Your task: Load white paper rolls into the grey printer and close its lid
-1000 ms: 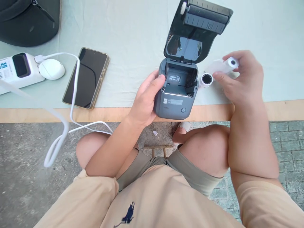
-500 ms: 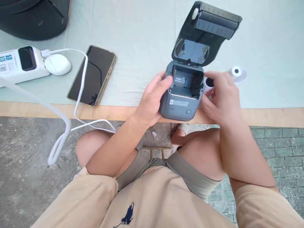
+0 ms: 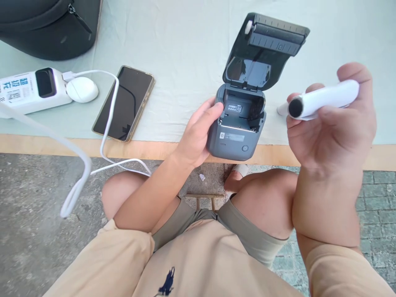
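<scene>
A small grey printer (image 3: 236, 136) stands at the table's near edge with its dark lid (image 3: 262, 53) swung open and its paper bay empty. My left hand (image 3: 198, 136) grips the printer's left side, thumb on the rim. Raised above the table to the right of the printer, my right hand (image 3: 334, 128) holds a white cylindrical roll holder (image 3: 324, 99) with a black end cap facing me. Part of a white paper roll (image 3: 282, 109) shows on the table just behind that hand.
A smartphone (image 3: 125, 103) lies face up left of the printer. Farther left are a white power strip (image 3: 31, 88), a white plug (image 3: 82, 89) and a white cable (image 3: 77, 181) hanging off the wooden table edge (image 3: 77, 146). A black bag (image 3: 49, 24) sits at the back left.
My right hand left the paper roll, reached down beside the printer, then lifted the white roll holder up and to the right. My left hand stayed on the printer.
</scene>
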Available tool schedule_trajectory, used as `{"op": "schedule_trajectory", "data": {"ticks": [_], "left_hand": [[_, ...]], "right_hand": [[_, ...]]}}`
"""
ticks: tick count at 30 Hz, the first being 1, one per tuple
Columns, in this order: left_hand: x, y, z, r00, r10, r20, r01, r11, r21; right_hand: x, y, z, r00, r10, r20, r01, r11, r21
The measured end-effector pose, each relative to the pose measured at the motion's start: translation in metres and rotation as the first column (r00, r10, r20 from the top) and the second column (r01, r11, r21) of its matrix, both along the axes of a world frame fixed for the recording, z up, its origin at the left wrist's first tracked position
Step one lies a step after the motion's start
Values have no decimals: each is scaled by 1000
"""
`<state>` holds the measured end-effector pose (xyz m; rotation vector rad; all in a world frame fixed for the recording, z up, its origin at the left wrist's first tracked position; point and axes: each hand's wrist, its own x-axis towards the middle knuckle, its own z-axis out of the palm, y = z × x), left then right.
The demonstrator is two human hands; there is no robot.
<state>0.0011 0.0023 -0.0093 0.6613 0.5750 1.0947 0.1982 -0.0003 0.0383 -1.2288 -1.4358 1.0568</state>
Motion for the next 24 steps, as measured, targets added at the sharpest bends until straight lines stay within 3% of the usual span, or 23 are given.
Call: {"op": "schedule_trajectory", "data": {"ticks": [2, 7, 9, 12, 14, 17, 20, 24], "left_hand": [[0, 0, -1, 1000, -2, 4, 2, 1000, 23], [-1, 0, -2, 1000, 4, 5, -5, 999, 42], [0, -1, -2, 1000, 10, -26, -9, 999, 47], [2, -4, -3, 994, 44, -96, -38, 997, 70], [2, -5, -3, 991, 57, -124, -46, 995, 89], [3, -6, -4, 989, 60, -138, -46, 994, 101], [2, -6, -3, 987, 62, -145, -47, 993, 104], [3, -6, -3, 987, 71, -142, -54, 991, 120]], "right_hand": [[-5, 2, 0, 998, -46, -37, 48, 998, 38], [-9, 6, 0, 960, -190, -205, 189, 982, -25], [-8, 6, -3, 952, -211, -220, 235, 968, 88], [-16, 0, -6, 963, -246, -110, 269, 856, 442], [-26, -7, -7, 962, -272, 37, 204, 798, 567], [-38, -13, -8, 914, -321, 248, 127, 806, 578], [-39, -10, -13, 862, -395, 320, 136, 786, 603], [-35, -5, -20, 874, -260, 410, -13, 831, 555]]}}
